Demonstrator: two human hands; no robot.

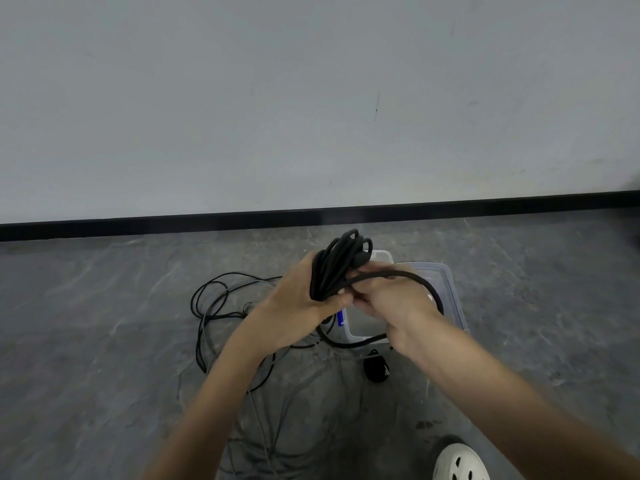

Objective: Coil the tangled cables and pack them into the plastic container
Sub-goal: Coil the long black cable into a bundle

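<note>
My left hand (304, 299) grips a thick bundle of coiled black cable (337, 263), held upright above the floor. My right hand (391, 301) pinches the loose end of that same cable, which arcs out to the right in a loop (433, 289) and passes under my wrist. Behind and below my hands stands the clear plastic container (450, 299) with a blue latch; my hands hide most of its inside. Thin black cables (214, 306) lie tangled on the grey floor to the left and under my forearms.
A small black pouch (376, 368) lies on the floor just in front of the container. A white perforated shoe (460, 462) shows at the bottom right. A white wall with a black skirting board (311, 216) runs behind the container.
</note>
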